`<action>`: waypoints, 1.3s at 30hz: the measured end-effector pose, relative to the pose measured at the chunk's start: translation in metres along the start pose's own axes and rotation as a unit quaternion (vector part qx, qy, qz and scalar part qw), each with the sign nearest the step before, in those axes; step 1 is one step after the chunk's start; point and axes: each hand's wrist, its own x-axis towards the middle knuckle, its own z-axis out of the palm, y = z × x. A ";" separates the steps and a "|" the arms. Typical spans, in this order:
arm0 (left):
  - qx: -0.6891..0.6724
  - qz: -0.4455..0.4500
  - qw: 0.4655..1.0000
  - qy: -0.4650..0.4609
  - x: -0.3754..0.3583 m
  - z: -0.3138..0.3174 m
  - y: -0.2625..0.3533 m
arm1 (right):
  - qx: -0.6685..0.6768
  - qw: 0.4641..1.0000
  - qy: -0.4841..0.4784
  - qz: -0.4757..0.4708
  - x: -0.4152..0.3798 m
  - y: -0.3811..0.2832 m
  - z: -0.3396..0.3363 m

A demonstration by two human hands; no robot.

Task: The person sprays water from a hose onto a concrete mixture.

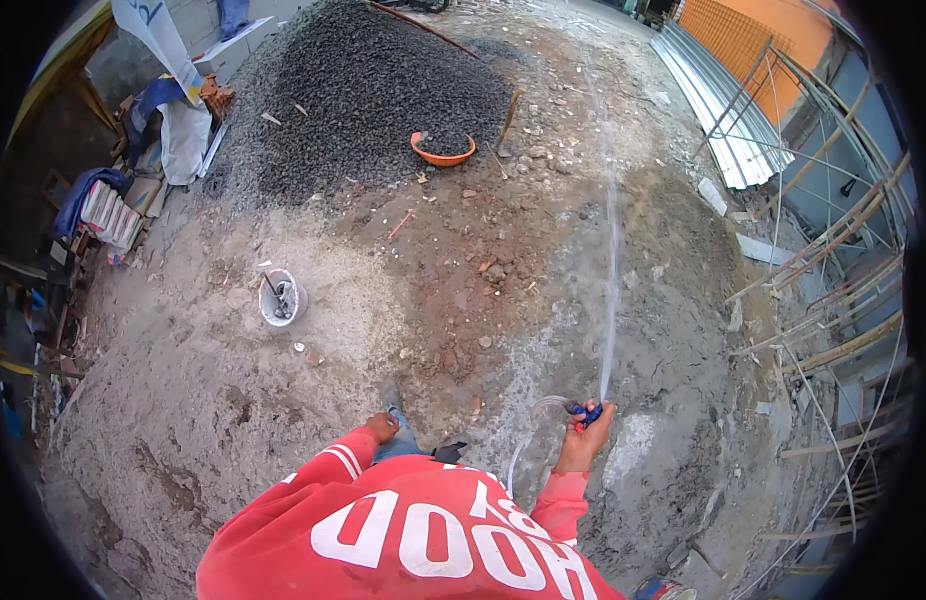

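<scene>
My right hand [587, 437] is closed round a blue spray nozzle [587, 413] at the lower middle right. A jet of water [612, 270] leaves the nozzle and runs up the view over the ground. From the nozzle a clear hose [521, 452] curves down beside my red sleeve. My left hand [383, 428] is near my leg, its fingers curled; what they hold, if anything, is hidden. Ahead on the left, a whitish bucket [283, 299] with a dark-handled tool in it stands on the sandy ground.
A large gravel pile [373, 90] rises ahead, with an orange basin [443, 156] at its edge. Corrugated metal sheets [718, 110] lie at the upper right. Poles [843, 345] and wires line the right side. Stacked bags [111, 215] and rubble are on the left.
</scene>
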 end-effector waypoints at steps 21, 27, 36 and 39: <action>-0.009 -0.008 1.000 -0.021 0.000 -0.003 0.004 | -0.030 0.999 0.027 0.028 -0.001 0.019 -0.057; 0.036 0.026 0.999 0.005 0.009 0.002 0.000 | -0.031 0.999 0.038 0.020 -0.006 0.019 -0.060; 0.036 0.012 0.999 -0.031 0.011 -0.003 0.003 | -0.027 0.998 0.052 0.020 0.004 0.020 -0.065; 0.038 0.001 0.999 -0.017 0.004 -0.004 0.007 | -0.062 0.997 0.056 0.007 0.004 0.022 -0.065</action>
